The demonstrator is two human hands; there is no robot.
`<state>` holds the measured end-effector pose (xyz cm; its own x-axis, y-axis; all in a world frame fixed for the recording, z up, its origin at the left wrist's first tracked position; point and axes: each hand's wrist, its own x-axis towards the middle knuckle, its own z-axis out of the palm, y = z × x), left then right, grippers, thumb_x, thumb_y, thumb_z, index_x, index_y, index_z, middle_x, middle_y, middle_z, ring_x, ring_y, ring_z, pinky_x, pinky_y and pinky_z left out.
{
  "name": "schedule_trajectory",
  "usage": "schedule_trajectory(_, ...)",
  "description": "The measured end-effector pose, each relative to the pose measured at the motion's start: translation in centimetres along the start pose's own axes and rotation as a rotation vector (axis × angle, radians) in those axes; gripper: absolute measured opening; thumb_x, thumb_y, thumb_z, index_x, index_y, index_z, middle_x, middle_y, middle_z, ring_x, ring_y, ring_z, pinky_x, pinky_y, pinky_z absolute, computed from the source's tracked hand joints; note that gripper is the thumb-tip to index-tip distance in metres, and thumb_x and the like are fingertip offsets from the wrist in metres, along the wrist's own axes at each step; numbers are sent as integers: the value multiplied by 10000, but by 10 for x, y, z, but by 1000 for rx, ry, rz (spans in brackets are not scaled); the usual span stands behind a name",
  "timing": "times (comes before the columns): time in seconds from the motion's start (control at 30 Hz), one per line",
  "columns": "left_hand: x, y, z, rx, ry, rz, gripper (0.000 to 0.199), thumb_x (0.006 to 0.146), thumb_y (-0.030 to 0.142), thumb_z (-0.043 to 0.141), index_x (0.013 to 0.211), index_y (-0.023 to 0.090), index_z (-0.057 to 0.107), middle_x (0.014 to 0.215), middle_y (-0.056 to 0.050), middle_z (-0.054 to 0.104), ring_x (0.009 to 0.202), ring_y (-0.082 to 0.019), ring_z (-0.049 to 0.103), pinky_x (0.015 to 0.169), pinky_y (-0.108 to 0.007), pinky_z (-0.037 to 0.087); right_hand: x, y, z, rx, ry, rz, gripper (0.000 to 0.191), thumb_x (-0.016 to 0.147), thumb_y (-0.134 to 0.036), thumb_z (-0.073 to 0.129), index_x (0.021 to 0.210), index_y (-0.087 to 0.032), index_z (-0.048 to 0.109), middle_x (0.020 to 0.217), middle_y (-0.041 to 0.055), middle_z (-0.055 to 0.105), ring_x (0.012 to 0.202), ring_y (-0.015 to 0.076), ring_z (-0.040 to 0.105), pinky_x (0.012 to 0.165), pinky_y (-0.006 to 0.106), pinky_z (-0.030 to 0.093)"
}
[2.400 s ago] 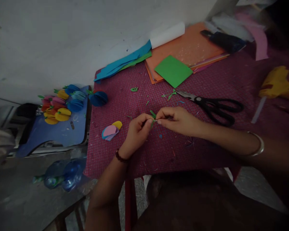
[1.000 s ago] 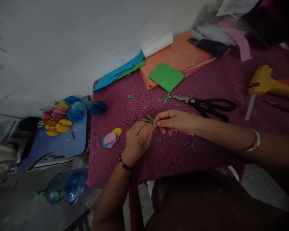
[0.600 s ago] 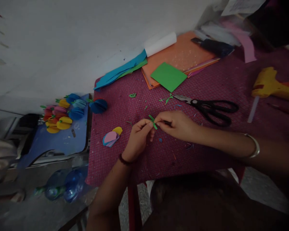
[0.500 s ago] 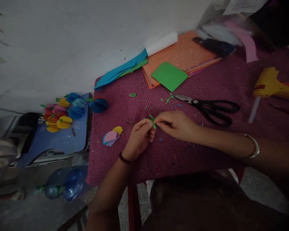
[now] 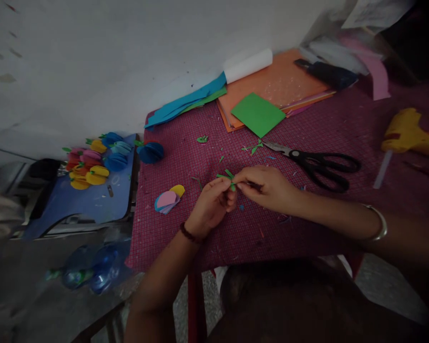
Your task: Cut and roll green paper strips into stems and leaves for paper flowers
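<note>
Between my two hands are thin green paper strips (image 5: 229, 174), crossing each other at the fingertips. My left hand (image 5: 210, 205) pinches them from the left, thumb and forefinger together. From the right, my right hand (image 5: 268, 188) pinches the same strips, its fingers closed; whether it holds anything else is hidden. Green paper scraps (image 5: 253, 147) lie beyond the hands, by the tips of black-handled scissors (image 5: 321, 166). To the left sits a small stack of pink, yellow and blue paper ovals (image 5: 167, 199). A blue paper ball (image 5: 150, 152) with a green leaf stands near the table's left edge.
A green paper square (image 5: 258, 114) rests on orange sheets (image 5: 275, 85) at the back. Blue strips (image 5: 186, 105) lie along the wall. A yellow glue gun (image 5: 403, 133) is at right. Several paper balls (image 5: 89, 166) sit on a blue board; plastic bottles (image 5: 103, 269) stand below.
The view has shifted slightly, so the table's things appear a little further right. Both hands keep pinching the green strips, with hardly any change in their pose.
</note>
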<state>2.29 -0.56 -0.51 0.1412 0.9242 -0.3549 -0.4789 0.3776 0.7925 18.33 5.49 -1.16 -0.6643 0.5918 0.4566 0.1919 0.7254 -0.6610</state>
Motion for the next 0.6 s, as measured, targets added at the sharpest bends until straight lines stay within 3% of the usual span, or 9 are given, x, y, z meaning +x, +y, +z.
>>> schedule_trajectory(0.2,-1,0,2,115,22,19,206,708,301,708,699,130,594,555,37,512,431,-44,421,381,-171,297,0,-1,1,31,-6,106,159,840,-124,496,883,-175,640,766,1,679,665,105,593,624,220,397)
schedule_trajectory(0.37,-2,1,-2,44,-63,1,147,701,262,662,689,130,597,547,27,524,428,-59,436,385,-184,302,0,1,-1,-112,9,-92,173,873,-126,490,931,-170,647,796,14,685,740,126,603,701,257,393)
schedule_trajectory(0.6,1,-2,-4,-5,-97,-29,266,767,366,601,652,130,562,531,15,487,428,-69,417,376,-196,291,3,-1,-14,-416,-32,-373,224,928,-157,445,939,-157,669,728,32,639,687,139,540,679,297,328)
